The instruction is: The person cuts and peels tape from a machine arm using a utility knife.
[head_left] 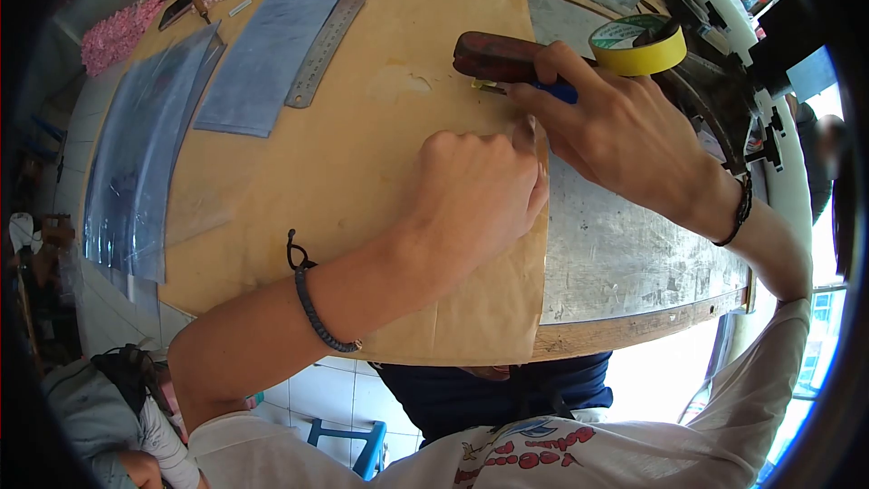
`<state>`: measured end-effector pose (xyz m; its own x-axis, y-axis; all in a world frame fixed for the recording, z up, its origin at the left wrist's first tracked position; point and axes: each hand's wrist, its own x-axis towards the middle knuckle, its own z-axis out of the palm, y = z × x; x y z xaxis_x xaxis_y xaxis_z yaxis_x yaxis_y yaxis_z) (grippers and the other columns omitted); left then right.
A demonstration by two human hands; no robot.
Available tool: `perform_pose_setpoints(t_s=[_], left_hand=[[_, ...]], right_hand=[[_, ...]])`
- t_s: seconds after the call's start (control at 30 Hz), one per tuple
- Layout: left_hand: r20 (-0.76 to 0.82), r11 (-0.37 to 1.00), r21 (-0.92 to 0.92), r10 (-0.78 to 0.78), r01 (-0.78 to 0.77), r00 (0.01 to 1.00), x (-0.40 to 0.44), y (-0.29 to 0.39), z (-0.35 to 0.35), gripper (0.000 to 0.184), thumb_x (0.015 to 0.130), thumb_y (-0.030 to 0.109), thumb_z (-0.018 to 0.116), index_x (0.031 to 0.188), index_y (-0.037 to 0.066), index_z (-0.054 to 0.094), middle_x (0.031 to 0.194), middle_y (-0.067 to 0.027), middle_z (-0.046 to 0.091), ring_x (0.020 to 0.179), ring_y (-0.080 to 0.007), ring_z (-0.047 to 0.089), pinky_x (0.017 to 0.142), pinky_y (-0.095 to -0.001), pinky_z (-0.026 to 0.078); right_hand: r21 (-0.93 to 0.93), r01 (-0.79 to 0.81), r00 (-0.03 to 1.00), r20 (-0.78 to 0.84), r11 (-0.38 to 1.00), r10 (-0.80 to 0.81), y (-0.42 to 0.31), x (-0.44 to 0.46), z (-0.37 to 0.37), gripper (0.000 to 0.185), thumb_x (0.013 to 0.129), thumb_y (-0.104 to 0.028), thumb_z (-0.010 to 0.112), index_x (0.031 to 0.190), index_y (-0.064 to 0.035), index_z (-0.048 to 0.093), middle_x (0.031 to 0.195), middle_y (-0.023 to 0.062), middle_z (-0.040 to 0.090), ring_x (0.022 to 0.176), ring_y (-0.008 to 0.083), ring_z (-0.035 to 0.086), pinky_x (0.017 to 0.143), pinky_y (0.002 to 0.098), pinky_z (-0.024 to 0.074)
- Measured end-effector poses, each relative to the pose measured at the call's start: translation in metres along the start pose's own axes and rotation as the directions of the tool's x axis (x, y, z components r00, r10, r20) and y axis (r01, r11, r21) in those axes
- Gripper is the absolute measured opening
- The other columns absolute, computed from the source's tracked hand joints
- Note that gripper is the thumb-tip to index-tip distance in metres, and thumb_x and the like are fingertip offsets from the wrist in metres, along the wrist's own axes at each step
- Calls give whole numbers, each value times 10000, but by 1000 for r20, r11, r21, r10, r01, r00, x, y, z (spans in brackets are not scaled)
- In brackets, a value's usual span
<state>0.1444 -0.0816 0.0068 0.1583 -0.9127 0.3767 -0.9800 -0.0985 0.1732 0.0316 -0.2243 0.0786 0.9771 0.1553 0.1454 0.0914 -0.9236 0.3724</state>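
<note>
If the right hand (625, 127) swings outward, its knuckles could knock the yellow tape roll (641, 56) just beside it; a shove from the left hand (480, 183), curled into a fist, could crease the brown sheet (353, 190). Toward the far right corner of the worktop (634, 258), the right fingers bend over a dark red tool (498, 56) and a blue piece (559, 91); whether they grip either, I cannot tell. The fist hides anything inside.
</note>
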Motion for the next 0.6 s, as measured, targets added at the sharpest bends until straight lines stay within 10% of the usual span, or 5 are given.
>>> perform_pose_setpoints(t_s=[0.6], left_hand=[[-55,999,-42,9,-11,998,0,-2,2,228,938,281,596,895,78,692,522,-84,613,450,-270,636,469,-399,500]], right_hand=[[-27,-52,997,48,998,53,-5,11,-1,264,843,-94,714,1105,-77,691,1086,72,526,667,252,685,628,366,571]])
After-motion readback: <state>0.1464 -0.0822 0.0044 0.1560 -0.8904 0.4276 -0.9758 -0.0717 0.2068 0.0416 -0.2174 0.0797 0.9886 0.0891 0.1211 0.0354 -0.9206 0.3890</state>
